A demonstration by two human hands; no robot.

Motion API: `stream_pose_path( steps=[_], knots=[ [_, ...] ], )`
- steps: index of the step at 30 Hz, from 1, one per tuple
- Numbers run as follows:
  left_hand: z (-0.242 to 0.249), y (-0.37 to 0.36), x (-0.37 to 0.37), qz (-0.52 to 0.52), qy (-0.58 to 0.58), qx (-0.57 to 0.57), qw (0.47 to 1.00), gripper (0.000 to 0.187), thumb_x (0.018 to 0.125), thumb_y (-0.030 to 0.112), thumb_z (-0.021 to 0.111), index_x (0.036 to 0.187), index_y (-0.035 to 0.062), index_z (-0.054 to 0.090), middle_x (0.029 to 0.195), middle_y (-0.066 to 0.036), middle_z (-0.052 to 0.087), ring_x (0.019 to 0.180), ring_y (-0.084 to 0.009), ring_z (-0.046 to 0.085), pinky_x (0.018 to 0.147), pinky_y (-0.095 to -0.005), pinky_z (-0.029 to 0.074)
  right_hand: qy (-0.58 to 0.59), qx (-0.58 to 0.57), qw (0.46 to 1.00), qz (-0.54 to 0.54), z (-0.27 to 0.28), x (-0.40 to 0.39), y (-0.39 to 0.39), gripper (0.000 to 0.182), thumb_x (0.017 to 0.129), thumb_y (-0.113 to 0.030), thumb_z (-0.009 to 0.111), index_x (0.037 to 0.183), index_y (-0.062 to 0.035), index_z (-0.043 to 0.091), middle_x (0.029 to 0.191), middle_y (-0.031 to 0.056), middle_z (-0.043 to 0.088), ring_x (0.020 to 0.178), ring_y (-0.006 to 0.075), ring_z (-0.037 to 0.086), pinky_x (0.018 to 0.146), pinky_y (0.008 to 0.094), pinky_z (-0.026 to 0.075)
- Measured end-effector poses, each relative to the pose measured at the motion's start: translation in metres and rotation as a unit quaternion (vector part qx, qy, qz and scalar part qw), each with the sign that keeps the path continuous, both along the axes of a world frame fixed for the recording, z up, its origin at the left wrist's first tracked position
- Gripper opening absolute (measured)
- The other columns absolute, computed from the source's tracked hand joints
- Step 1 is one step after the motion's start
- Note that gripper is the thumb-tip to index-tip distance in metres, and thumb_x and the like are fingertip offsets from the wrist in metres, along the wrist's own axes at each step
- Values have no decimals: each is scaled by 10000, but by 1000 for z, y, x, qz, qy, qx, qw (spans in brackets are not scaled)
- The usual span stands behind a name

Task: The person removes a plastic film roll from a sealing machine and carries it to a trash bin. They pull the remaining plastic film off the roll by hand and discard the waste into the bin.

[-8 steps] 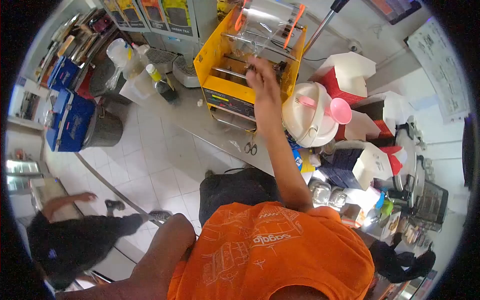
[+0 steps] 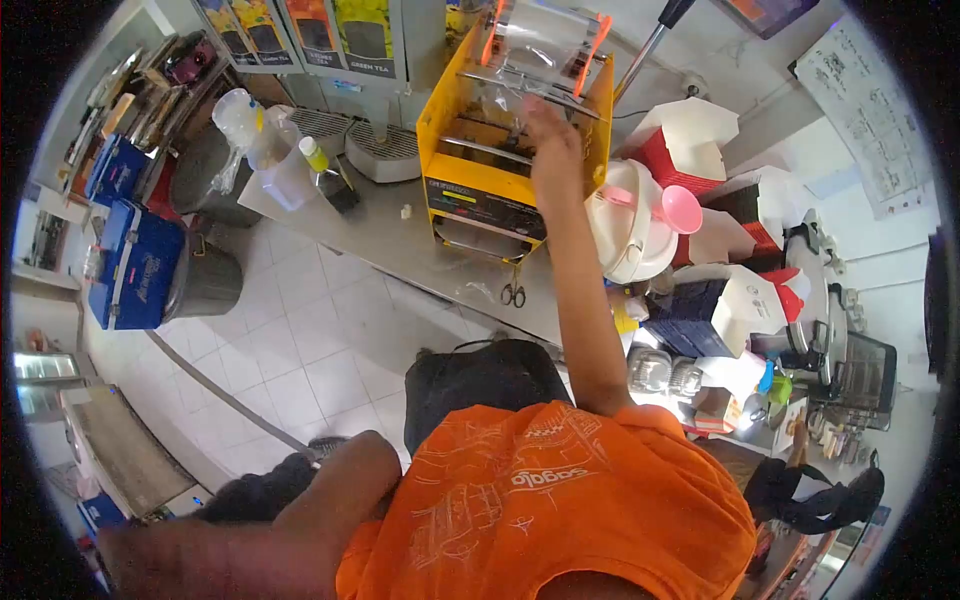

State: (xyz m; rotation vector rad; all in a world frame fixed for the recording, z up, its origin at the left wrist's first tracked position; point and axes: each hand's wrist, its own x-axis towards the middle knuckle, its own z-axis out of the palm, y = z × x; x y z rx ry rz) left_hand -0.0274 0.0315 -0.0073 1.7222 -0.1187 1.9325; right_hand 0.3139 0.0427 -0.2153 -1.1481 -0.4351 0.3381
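Observation:
At a yellow sealing machine [image 2: 480, 180] on the counter, my right hand [image 2: 552, 135] has its fingers bent together at clear plastic film [image 2: 505, 100], which hangs below the roll [image 2: 540, 40] on top. The fingertips are partly blurred against the film. My left arm reaches out to the lower left. The left hand [image 2: 135, 555] is a blur near the dark image edge, its fingers not distinct. Small scissors [image 2: 513, 290] hang by the machine's lower front.
A white lidded container [image 2: 635, 225] with a pink ladle [image 2: 680, 210] stands right of the machine. Stacked boxes [image 2: 700, 310] are beyond. A dark-capped bottle is not seen; a yellow-capped bottle [image 2: 330, 175] stands left, with a blue cooler [image 2: 140, 265] farther off.
The view has shifted, and the machine appears farther right. My right hand's fingers have drawn together at the film. The person in dark clothing at the left is now mostly hidden behind my left arm.

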Motion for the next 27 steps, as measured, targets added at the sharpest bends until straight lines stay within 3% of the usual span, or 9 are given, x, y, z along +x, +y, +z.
stream_pose_path(
  steps=[2, 7, 8, 9, 11, 14, 19, 22, 27],
  knots=[
    [-14, 13, 12, -248, -138, -65, 957, 446, 937, 540, 475, 1083, 139, 605, 964, -75, 585, 871, -167, 529, 874, -384, 371, -40, -26, 999, -22, 9, -7, -12, 350, 917, -189, 614, 1202, 13, 625, 1101, 61, 640, 1046, 147, 550, 964, 281, 391],
    [-80, 80, 72, -247, 75, -166, 952, 328, 929, 218, 460, 1085, -47, 575, 1006, -216, 622, 910, -278, 628, 818, -384, 507, -162, -105, 977, -92, 25, -6, -18, 230, 936, -97, 605, 1117, 31, 664, 975, 48, 673, 855, 109, 609, 802, 234, 482],
    [-91, 79, 108, -278, 70, -147, 947, 325, 951, 180, 502, 1183, -35, 575, 1047, -168, 647, 914, -232, 632, 810, -331, 502, -161, -104, 977, -99, 27, -7, -17, 230, 936, -97, 605, 1117, 31, 664, 975, 48, 673, 855, 109, 609, 802, 234, 482],
    [-84, 76, 117, -252, 253, -287, 889, 374, 954, 241, 565, 1229, -13, 575, 1119, -109, 651, 935, -188, 629, 833, -305, 498, -165, -92, 976, -105, 29, -8, -15, 214, 925, -82, 616, 1100, 30, 667, 953, 45, 673, 821, 108, 611, 775, 234, 491],
    [-110, 78, 157, -311, 321, -337, 829, 356, 919, 230, 616, 1166, -26, 594, 1153, -114, 631, 1000, -161, 612, 829, -286, 483, -172, -75, 975, -117, 37, -9, -14, 199, 914, -67, 628, 1083, 30, 669, 932, 43, 672, 787, 108, 612, 748, 234, 500],
    [-158, 84, 210, -292, 331, -382, 812, 379, 931, 225, 605, 1216, -20, 558, 1108, -90, 643, 973, -159, 615, 844, -284, 485, -179, -69, 974, -123, 44, -12, -17, 173, 899, -49, 643, 1053, 23, 674, 920, 43, 669, 808, 106, 617, 757, 241, 507],
    [-173, 91, 240, -468, 252, -512, 675, 387, 919, 191, 630, 1238, -6, 532, 1081, -72, 626, 977, -154, 596, 851, -275, 476, -259, -93, 950, -150, 32, -11, -18, 165, 890, -29, 629, 1039, 26, 670, 872, 44, 665, 796, 106, 621, 723, 243, 508],
    [-185, 87, 238, -377, 260, -453, 765, 391, 957, 224, 577, 1289, 27, 520, 1107, -94, 638, 1023, -186, 611, 877, -323, 489, -241, -125, 951, -145, 34, -15, -23, 141, 884, -10, 607, 1006, 30, 665, 831, 45, 658, 789, 107, 625, 710, 245, 507],
    [-185, 76, 163, -353, 279, -413, 792, 325, 954, 186, 568, 1236, 25, 567, 1039, -87, 649, 883, -151, 621, 799, -292, 494, -319, -172, 913, -189, 15, -1, -19, 253, 878, 24, 574, 1131, 28, 577, 840, 62, 646, 760, 121, 630, 695, 248, 505]
  ],
)
